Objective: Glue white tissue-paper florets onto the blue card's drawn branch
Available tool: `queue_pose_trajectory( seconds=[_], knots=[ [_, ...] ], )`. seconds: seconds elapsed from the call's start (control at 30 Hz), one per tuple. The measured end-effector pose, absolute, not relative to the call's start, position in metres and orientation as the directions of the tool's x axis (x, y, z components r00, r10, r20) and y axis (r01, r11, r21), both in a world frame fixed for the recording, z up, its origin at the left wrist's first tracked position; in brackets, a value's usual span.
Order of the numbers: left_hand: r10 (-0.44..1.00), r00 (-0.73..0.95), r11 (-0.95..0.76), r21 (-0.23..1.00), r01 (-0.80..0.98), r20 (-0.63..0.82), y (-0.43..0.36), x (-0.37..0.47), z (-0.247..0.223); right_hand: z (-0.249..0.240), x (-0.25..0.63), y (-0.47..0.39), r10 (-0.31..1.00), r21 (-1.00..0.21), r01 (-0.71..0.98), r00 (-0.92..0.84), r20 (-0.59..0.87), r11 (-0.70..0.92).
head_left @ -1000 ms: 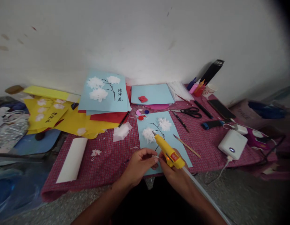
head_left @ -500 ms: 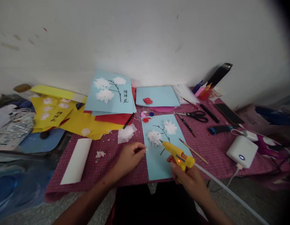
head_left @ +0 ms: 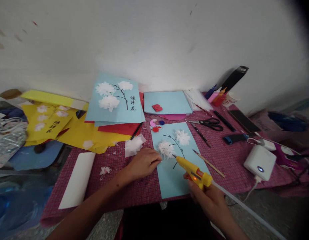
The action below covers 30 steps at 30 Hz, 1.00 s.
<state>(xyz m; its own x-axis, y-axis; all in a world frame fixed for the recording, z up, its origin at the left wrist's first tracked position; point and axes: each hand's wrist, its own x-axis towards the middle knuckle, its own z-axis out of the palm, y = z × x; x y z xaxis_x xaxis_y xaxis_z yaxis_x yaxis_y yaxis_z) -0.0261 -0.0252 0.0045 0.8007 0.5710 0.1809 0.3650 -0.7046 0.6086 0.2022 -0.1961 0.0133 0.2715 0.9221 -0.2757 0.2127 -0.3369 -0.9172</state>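
My right hand is wrapped round a yellow hot glue gun with a lit orange light. A long clear glue stick runs out of its back. The nozzle points at a white paper flower on a light blue sheet. Beside it is a second white flower, with a drawn black branch between them. My left hand is closed at the sheet's left edge, fingertips pressed together; whatever they hold is hidden. Behind it lie white tissue squares.
Scissors, a pencil-like brush and a black pen lie to the right. A white power bank sits farther right. A finished blue flower card stands at the back left; a white paper roll lies front left.
The view has shifted slightly. My left hand has moved up against the blue sheet's edge, its fingers turned downward. The glue gun's nozzle stays near the left flower, slightly lower.
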Motion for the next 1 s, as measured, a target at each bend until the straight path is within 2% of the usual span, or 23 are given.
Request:
queue_pose_trajectory(
  seconds=[0.07, 0.2, 0.4, 0.73, 1.0],
  knots=[
    [0.528, 0.828, -0.752, 0.556, 0.353, 0.189, -0.024, -0.026, 0.004, 0.011, 0.205, -0.199, 0.914, -0.929, 0.131, 0.272, -0.301, -0.346],
    [0.495, 0.846, -0.769, 0.553, 0.320, 0.199, -0.023, -0.023, 0.003, 0.009, 0.208, -0.202, 0.914, -0.938, 0.053, 0.251, -0.320, -0.343],
    [0.470, 0.851, -0.774, 0.572, 0.272, 0.232, -0.024, -0.018, 0.001, 0.003, 0.208, -0.204, 0.897, -0.930, 0.037, 0.282, -0.341, -0.365],
    [0.501, 0.821, -0.741, 0.625, 0.245, 0.273, -0.029, -0.021, -0.002, 0.013, 0.204, -0.202, 0.905, -0.920, 0.047, 0.205, -0.373, -0.390],
    [0.526, 0.813, -0.690, 0.685, 0.236, 0.250, -0.026, -0.023, -0.004, 0.014, 0.196, -0.198, 0.925, -0.937, 0.074, 0.202, -0.321, -0.341]
  ],
)
